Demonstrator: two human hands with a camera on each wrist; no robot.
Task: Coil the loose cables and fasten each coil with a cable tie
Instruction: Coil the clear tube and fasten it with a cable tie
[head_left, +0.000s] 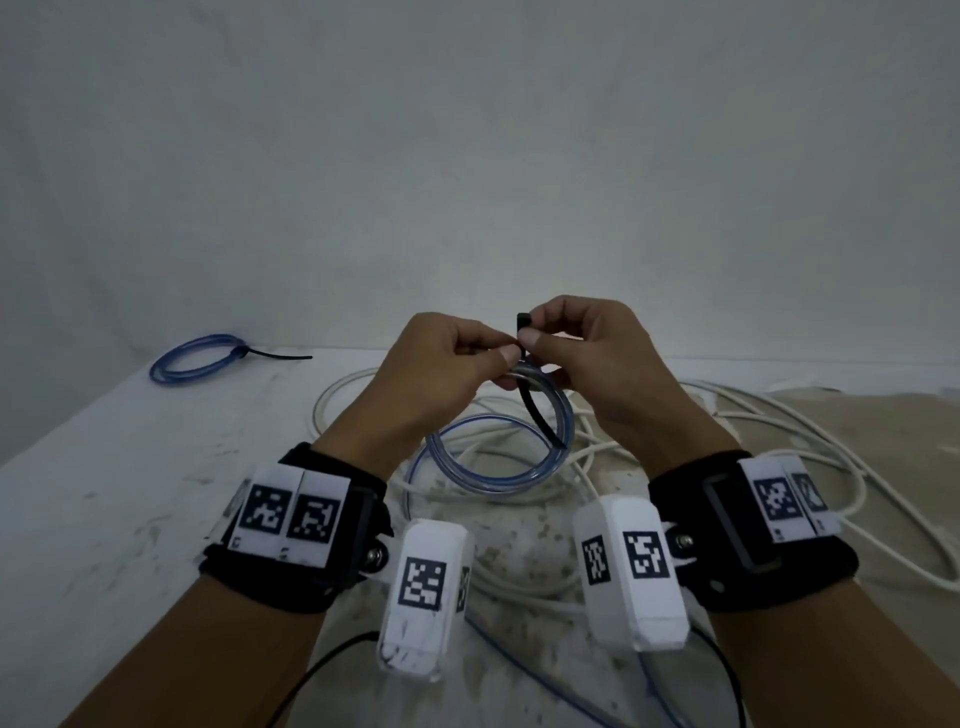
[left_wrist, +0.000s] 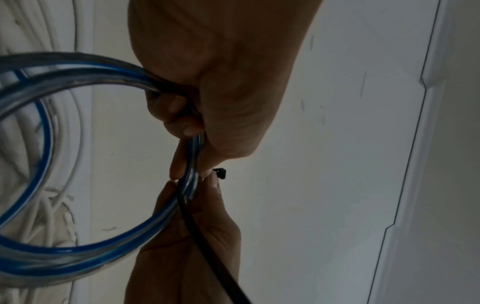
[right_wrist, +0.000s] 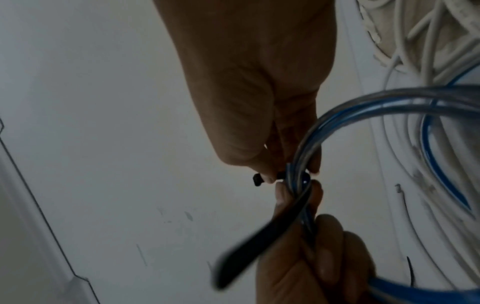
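While both hands (head_left: 519, 364) pinch the blue coil (head_left: 498, 452), a black tie (head_left: 540, 415) dangles.

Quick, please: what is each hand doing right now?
Left hand: grips the blue cable coil.
Right hand: pinches the head end of the black cable tie at the coil.

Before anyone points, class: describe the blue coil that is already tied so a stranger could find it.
Start at the white table and look to its far left corner. The finished blue coil lies flat there, alone. Unlike the blue coil in the hands, a black tie tail juts from it.
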